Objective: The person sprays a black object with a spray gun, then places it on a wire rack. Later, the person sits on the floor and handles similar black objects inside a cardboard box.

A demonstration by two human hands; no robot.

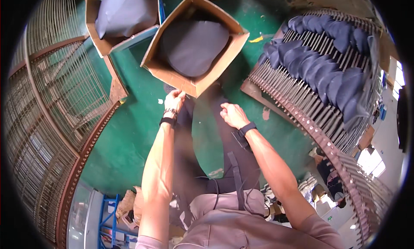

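Note:
An open cardboard box (183,83) stands in front of me, with dark grey, rounded, flat pieces (196,48) inside. My left hand (174,101), wearing a metal bracelet and a black wristband, is closed with its fingertips on the box's near edge. Lower and to the right of the box, my right hand (235,115) hangs apart from it. Its fingers are curled in, and nothing shows in them. A black band circles that wrist too.
A second cardboard box (97,35) with dark sheets stands at the far left. On the right, a metal rod rack (297,113) carries rows of dark curved pieces (308,67). Another rod rack (64,93) rises on the left. Green floor (129,141) lies between them.

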